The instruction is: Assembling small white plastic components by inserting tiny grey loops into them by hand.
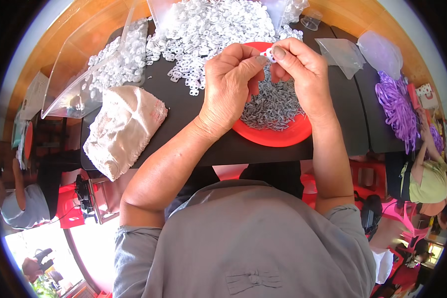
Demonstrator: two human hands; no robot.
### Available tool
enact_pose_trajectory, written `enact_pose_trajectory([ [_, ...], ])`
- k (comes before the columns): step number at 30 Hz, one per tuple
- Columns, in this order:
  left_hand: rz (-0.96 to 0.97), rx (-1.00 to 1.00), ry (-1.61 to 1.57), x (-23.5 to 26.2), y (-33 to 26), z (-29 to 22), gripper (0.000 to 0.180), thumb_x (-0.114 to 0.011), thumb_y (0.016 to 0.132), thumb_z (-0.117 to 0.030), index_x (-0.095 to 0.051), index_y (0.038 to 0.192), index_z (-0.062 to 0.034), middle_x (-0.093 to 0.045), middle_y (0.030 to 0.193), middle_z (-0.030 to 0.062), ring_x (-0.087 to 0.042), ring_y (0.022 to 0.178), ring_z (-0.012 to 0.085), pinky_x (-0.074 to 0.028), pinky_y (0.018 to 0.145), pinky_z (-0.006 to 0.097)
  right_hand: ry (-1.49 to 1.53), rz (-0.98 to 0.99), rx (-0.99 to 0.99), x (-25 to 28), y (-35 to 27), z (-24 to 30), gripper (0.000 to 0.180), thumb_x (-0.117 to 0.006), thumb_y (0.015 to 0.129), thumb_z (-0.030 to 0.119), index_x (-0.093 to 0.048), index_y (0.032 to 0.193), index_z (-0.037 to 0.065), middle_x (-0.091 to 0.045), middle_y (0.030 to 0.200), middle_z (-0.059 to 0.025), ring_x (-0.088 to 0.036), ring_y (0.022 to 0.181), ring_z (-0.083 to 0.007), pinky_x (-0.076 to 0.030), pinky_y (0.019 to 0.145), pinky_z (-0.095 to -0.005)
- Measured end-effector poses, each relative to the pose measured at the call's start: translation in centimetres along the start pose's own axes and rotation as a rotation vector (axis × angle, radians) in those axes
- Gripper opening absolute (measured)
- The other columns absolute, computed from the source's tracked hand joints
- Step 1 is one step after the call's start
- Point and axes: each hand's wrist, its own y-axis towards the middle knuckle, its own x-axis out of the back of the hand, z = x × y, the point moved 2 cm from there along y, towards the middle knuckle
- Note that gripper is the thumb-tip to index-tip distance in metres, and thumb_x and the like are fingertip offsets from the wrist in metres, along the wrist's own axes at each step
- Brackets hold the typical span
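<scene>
My left hand [229, 87] and my right hand [299, 69] meet above a red plate [278, 135] and together pinch one small white plastic ring piece [269, 53] between thumbs and forefingers. The plate holds a heap of small grey metal pieces [270, 107]. Just beyond my hands lies a big pile of the same white plastic pieces [208, 30] on the black table [184, 104].
A folded beige cloth [121, 128] lies at the left. A clear plastic box [92, 74] with white pieces stands at the far left. Clear bags [345, 53] and purple strips [397, 107] lie to the right. Other people sit at both sides.
</scene>
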Motion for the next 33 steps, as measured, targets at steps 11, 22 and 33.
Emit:
enact_pose_trajectory([
  [11, 0.030, -0.005, -0.100, -0.2, 0.4, 0.0, 0.014, -0.058, 0.094, -0.012, -0.060, 0.091, 0.0012, -0.059, 0.068, 0.0030, -0.052, 0.052, 0.0075, -0.041, 0.043, 0.021, -0.068, -0.012, 0.031, 0.0, 0.2, -0.3, 0.021, -0.057, 0.097, 0.021, -0.061, 0.089, 0.003, -0.053, 0.065, 0.0009, -0.052, 0.060, -0.0067, -0.038, 0.056, -0.0213],
  [22, 0.029, 0.037, -0.315, -0.1, 0.6, -0.4, 0.009, -0.063, 0.089, -0.003, -0.060, 0.096, 0.0029, -0.065, 0.075, 0.0083, -0.059, 0.056, 0.0138, -0.045, 0.045, 0.024, 0.047, 0.017, -0.019, 0.2, 0.2, 0.2, 0.018, -0.059, 0.095, 0.018, -0.066, 0.091, 0.002, -0.056, 0.068, 0.0016, -0.049, 0.062, -0.0047, -0.043, 0.055, -0.0206],
  [33, 0.169, -0.081, -0.221, -0.6, -0.2, -1.6, 0.029, -0.062, 0.089, 0.001, -0.062, 0.118, 0.0018, -0.067, 0.086, 0.0095, -0.059, 0.063, 0.0143, -0.047, 0.051, 0.024, 0.316, 0.108, -0.100, 1.1, 0.1, 0.3, 0.023, -0.058, 0.096, 0.021, -0.064, 0.087, 0.000, -0.060, 0.075, -0.0026, -0.049, 0.062, -0.0081, -0.043, 0.058, -0.0225],
])
